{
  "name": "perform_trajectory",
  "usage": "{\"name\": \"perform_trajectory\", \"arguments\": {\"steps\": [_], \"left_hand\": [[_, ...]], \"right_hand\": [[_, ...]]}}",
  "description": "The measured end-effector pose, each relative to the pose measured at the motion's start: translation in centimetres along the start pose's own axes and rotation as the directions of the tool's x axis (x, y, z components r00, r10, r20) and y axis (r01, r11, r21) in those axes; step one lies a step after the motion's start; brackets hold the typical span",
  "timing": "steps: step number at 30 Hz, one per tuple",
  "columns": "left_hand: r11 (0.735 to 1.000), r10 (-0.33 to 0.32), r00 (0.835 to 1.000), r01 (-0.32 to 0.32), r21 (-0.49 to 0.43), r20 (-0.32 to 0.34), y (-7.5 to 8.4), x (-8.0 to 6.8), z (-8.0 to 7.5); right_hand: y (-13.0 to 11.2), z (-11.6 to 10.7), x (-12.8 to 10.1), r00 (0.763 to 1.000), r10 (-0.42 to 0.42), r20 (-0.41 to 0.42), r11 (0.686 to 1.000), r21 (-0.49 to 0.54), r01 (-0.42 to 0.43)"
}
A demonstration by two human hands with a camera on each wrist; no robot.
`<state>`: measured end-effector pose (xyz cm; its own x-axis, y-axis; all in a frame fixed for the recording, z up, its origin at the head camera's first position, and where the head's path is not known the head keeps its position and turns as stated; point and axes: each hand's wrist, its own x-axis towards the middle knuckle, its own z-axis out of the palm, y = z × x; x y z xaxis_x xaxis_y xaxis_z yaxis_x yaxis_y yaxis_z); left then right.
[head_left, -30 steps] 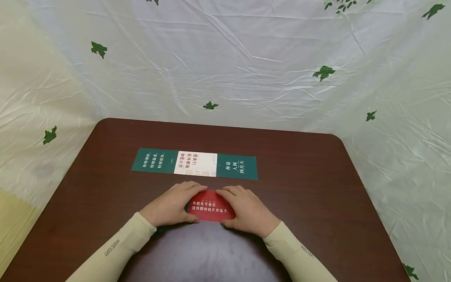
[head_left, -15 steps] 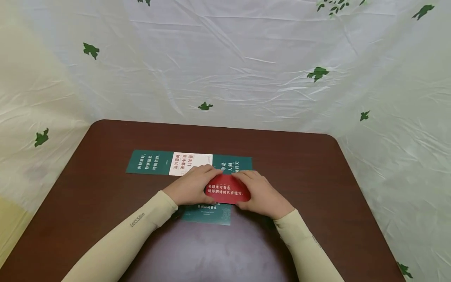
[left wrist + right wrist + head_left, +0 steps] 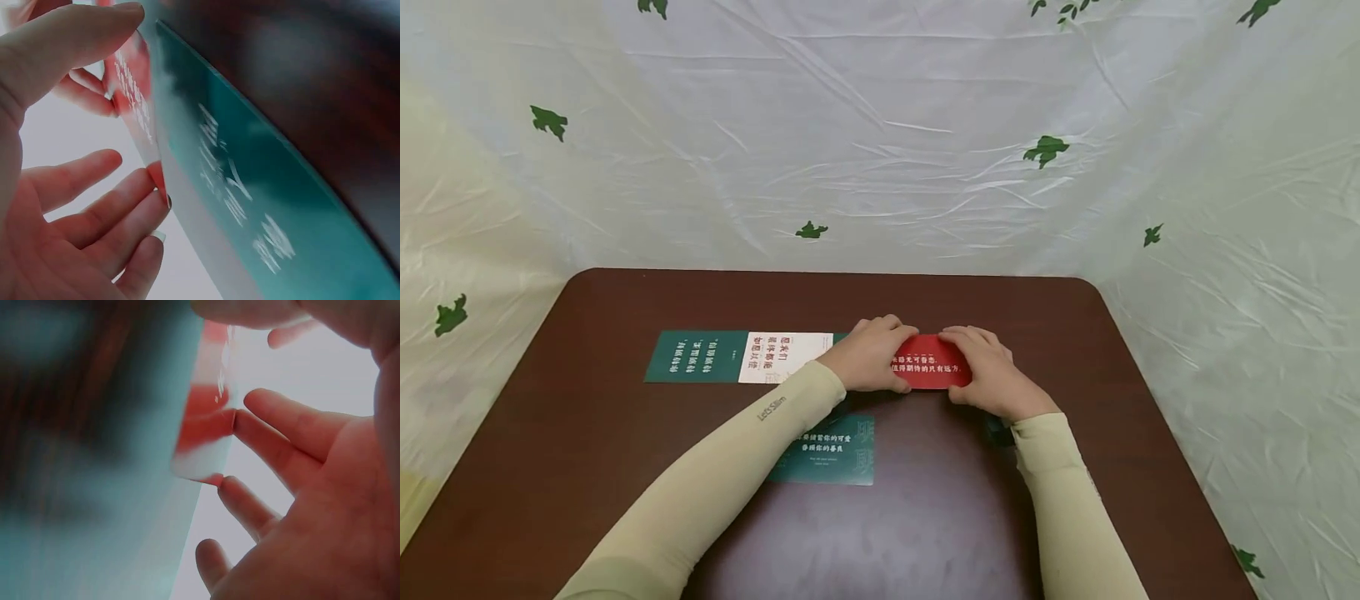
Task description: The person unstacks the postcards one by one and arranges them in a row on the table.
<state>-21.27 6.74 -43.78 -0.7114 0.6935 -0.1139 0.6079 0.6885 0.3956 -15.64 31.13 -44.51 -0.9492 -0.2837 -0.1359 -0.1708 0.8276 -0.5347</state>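
Observation:
Between both hands is a red card (image 3: 928, 362) with white lettering, at the right end of a row of cards. My left hand (image 3: 870, 354) grips its left end, thumb at the near edge and fingers at the far edge. On the other end, my right hand (image 3: 1000, 373) holds it the same way. In the left wrist view the red card (image 3: 134, 87) stands slightly apart from a green card (image 3: 250, 187). My left hand mostly hides that green card in the head view. The right wrist view shows fingertips touching the red card's (image 3: 203, 419) edges.
To the left in the row lie a white card (image 3: 785, 354) and another green card (image 3: 692, 357). A loose green card (image 3: 835, 454) lies nearer, partly under the left sleeve (image 3: 722, 467). A small dark thing (image 3: 998, 432) shows beside the right cuff. Patterned sheeting (image 3: 880, 150) surrounds the brown table (image 3: 610, 312).
Both hands have carried the red card forward and to the right, from the near side of the table to the row's right end. The loose green card beneath has come into view.

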Motion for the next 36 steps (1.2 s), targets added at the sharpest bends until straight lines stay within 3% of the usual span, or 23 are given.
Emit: {"name": "perform_trajectory", "arguments": {"steps": [6,12,21,36], "left_hand": [[1.0,0.015,1.0,-0.015,0.015,0.024,0.9,3.1,0.5],[1.0,0.001,0.999,-0.002,0.019,0.038,1.8,4.6,1.3],[0.998,-0.008,1.0,0.006,0.07,0.027,2.5,5.1,1.8],[0.997,-0.022,1.0,0.021,0.072,0.017,2.2,4.8,2.4]], "right_hand": [[2.5,-1.3,0.2,0.998,0.056,0.02,0.998,0.003,-0.056],[3.7,-2.1,-0.2,0.996,0.087,0.017,0.996,0.003,-0.087],[4.7,-1.6,-0.5,0.995,0.103,0.006,0.995,0.018,-0.103],[4.8,-1.2,-0.5,0.993,0.121,0.018,0.992,0.023,-0.121]]}}
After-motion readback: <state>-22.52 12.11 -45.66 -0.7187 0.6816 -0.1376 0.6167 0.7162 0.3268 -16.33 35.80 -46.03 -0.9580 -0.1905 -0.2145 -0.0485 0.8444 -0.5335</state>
